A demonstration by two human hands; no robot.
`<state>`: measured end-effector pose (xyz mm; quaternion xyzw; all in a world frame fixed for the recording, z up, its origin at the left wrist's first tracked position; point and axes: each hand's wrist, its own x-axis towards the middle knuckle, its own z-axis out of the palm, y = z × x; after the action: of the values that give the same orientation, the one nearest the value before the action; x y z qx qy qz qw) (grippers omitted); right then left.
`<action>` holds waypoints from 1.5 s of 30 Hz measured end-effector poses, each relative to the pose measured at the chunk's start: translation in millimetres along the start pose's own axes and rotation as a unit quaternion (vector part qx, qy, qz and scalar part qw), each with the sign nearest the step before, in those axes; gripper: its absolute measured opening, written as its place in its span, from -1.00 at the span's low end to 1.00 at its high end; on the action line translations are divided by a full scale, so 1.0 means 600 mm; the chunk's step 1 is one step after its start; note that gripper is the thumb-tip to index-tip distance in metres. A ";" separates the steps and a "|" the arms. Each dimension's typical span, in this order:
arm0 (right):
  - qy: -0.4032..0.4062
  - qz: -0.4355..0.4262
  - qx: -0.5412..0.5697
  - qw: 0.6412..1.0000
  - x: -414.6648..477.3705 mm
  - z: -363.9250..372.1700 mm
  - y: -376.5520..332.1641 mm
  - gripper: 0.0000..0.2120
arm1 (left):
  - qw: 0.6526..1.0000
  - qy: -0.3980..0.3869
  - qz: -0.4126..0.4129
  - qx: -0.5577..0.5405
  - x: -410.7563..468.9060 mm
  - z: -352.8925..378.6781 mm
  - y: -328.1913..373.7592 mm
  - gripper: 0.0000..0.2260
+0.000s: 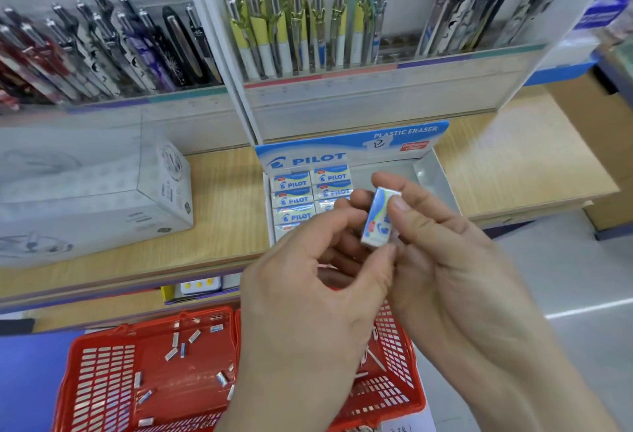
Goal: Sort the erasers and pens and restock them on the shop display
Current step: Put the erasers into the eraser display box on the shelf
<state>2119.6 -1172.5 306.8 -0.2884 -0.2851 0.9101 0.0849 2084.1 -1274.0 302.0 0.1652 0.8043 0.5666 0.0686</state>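
At the far left a pale carton sits on the wooden bench beneath racks of pens. Lower down, the red basket holds scattered loose erasers. The left hand curls in, fingers bent and thumb pressed to the lower end of one wrapped eraser. This eraser is held upright in the air just in front of the Pilot display box, whose left columns carry stocked erasers lying flat while its right side looks bare. The right hand pinches the eraser's upper part between thumb and fingers. The step seems to be orienting it for placement: turn it label-up to match the rows, pass it to one hand, then lay it flush in the next free slot without nudging its neighbours.
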 end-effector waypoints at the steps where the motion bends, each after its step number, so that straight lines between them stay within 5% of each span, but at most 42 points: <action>1: 0.003 -0.002 -0.019 1.000 -0.001 -0.002 -0.004 -0.77 | 1.000 0.000 -0.008 -0.016 0.000 0.000 -0.002 -0.81; 5: 0.016 -0.051 -0.203 0.978 -0.011 -0.015 -0.024 -0.77 | 0.998 -0.003 -0.029 -0.056 0.007 -0.008 -0.008 -0.83; 13: -0.031 -0.173 -0.546 0.819 -0.003 -0.036 -0.069 -0.74 | 0.995 -0.093 0.008 0.035 0.027 -0.029 -0.011 -0.79; 20: -0.022 -0.205 -0.640 0.740 0.020 -0.022 -0.076 -0.90 | 0.997 -0.059 -0.001 0.048 0.048 -0.023 -0.020 -0.78; 24: 0.066 -0.236 -0.657 0.713 0.048 -0.033 -0.073 -0.93 | 0.994 -0.008 0.027 0.109 0.068 -0.026 -0.039 -0.78; 32: 0.158 -0.225 -0.782 0.559 0.092 -0.020 -0.051 -0.81 | 0.968 0.036 -0.008 0.248 0.094 -0.041 -0.092 -0.74; 45: 0.206 -0.235 -0.785 0.536 0.105 -0.008 -0.032 -0.90 | 0.965 0.011 -0.004 0.263 0.106 -0.050 -0.092 -0.70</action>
<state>2070.6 -1134.1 284.4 -0.3413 -0.9171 0.1845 0.0912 2005.1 -1295.6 265.6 0.1675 0.9265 0.3366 0.0164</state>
